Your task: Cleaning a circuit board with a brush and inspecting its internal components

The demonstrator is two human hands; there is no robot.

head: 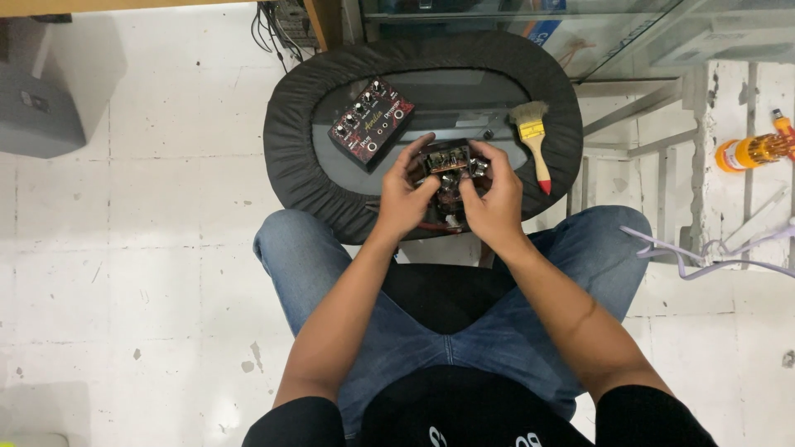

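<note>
holding a small circuit board (448,165) between both hands, the person sits with knees spread under a low round desk (298,99) wrapped in a black cover. the left hand (403,194) closes on the board's left edge, thumb across its face and fingers curled up behind the top corner; the right hand (495,194) closes on the right edge the same way, thumb pressed toward the middle. both grips are pinched on the board, not spread. the board lies straight ahead of the chest, just over the near rim of the desk, its long axis running left to right between the two palms, so neither hand is nearer than the other. red wires trail from its lower side toward the lap.

beyond the left hand, near but apart, a dark pedal (372,122) with knobs lies tilted on the desk. to the right of the right hand, a brush (533,141) with a yellow band and red handle lies with its handle pointing toward the near rim. open desk surface shows between pedal and brush, behind the board. a yellow screwdriver set (752,151) stands well apart at far right, and pale cables (704,252) lie on the white tiled floor (149,273).
</note>
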